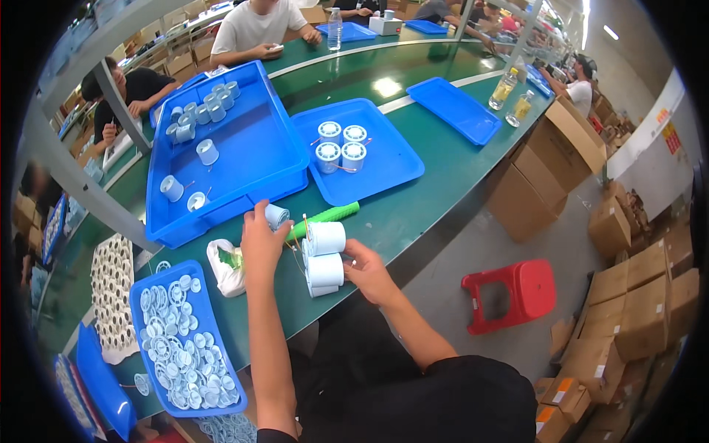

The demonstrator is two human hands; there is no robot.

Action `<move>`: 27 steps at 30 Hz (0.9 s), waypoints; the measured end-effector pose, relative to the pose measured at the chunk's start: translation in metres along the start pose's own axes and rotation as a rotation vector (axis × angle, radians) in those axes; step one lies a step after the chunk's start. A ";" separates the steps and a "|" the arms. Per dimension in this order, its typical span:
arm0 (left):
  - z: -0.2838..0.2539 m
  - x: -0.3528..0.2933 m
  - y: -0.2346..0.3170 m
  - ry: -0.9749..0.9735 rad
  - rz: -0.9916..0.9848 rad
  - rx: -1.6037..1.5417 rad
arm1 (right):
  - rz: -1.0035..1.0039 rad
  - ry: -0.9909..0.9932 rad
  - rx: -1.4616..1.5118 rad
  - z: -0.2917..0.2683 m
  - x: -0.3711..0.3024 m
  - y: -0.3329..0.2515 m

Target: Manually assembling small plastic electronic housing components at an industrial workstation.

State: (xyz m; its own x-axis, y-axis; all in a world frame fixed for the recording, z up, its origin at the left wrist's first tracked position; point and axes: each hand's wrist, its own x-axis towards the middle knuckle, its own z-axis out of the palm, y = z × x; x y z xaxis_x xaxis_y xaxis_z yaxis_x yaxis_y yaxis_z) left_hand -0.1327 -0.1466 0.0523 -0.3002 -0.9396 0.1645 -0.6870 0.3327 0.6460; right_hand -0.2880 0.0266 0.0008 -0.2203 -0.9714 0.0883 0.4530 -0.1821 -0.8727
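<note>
My left hand (261, 240) has its fingers closed round a light blue plastic cup-shaped housing (277, 215), just off the front corner of the big blue bin. My right hand (371, 275) is beside a cluster of similar housings (325, 271) near the table edge, their capped ends turned left. Between its bent thumb and forefinger shows a small white piece (354, 263), too small to name. Thin wires (298, 249) run along the left of the cluster. A bright green ribbed rod (334, 213) lies behind it, partly hidden.
The blue bin (244, 193) holds several housings. A blue tray (395, 156) carries more, with another tray (454, 111) and bottles (503, 89) beyond. At left are a white bag (224, 267), a tray (238, 404) of round parts and an egg-carton-like tray (112, 295). A red stool (528, 292) stands right.
</note>
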 end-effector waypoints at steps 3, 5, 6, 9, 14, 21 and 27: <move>0.009 -0.001 -0.003 0.107 0.021 -0.073 | 0.094 0.072 0.059 0.002 0.002 0.001; 0.008 -0.011 -0.007 0.242 0.040 -0.238 | 0.100 0.052 0.034 -0.001 0.006 0.007; 0.000 -0.021 -0.004 0.279 0.016 -0.329 | 0.129 0.043 0.131 0.008 0.007 0.004; -0.031 -0.074 0.014 0.380 -0.049 -0.629 | 0.174 -0.006 0.312 0.017 0.009 0.014; -0.040 -0.138 -0.028 0.309 -0.221 -0.400 | 0.406 -0.143 0.313 0.027 0.021 0.014; -0.016 -0.144 -0.041 0.313 -0.206 -0.127 | 0.412 -0.112 0.055 0.010 0.030 -0.003; -0.008 -0.149 -0.047 0.409 -0.131 -0.232 | 0.366 -0.050 -0.174 0.010 0.024 -0.002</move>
State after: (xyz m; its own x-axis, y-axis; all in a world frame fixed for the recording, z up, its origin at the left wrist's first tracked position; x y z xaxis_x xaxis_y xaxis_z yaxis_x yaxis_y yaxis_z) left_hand -0.0501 -0.0227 0.0031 0.0952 -0.9425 0.3203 -0.5220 0.2267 0.8223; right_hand -0.2858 0.0026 0.0095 -0.0271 -0.9744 -0.2234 0.3397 0.2012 -0.9188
